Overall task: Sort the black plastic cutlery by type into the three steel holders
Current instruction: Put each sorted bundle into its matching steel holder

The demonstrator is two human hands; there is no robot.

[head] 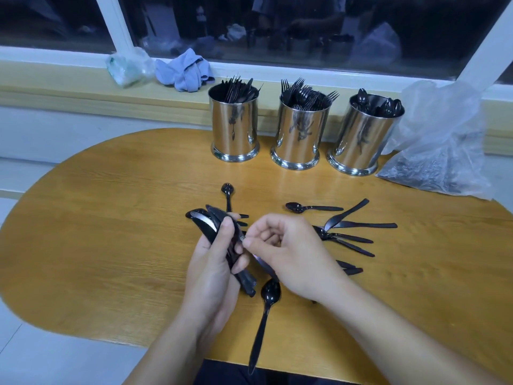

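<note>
My left hand (213, 270) grips a bundle of black plastic knives (206, 223), blades fanned up and to the left. My right hand (288, 251) pinches one more knife beside that bundle, its fingers curled over it. Three steel holders stand at the table's back: the left holder (235, 129) with knives, the middle holder (299, 134) with forks, the right holder (361, 140) with spoons. Loose spoons lie at the table's middle (227, 190), further right (298, 207), and near the front edge (268, 301). More loose cutlery (349, 232) lies right of my right hand.
A clear plastic bag (433, 151) of black cutlery sits at the table's back right. On the window ledge lie a blue cloth (183, 70) and a crumpled clear bag (127, 68). The wooden table (111, 218) has a rounded left end.
</note>
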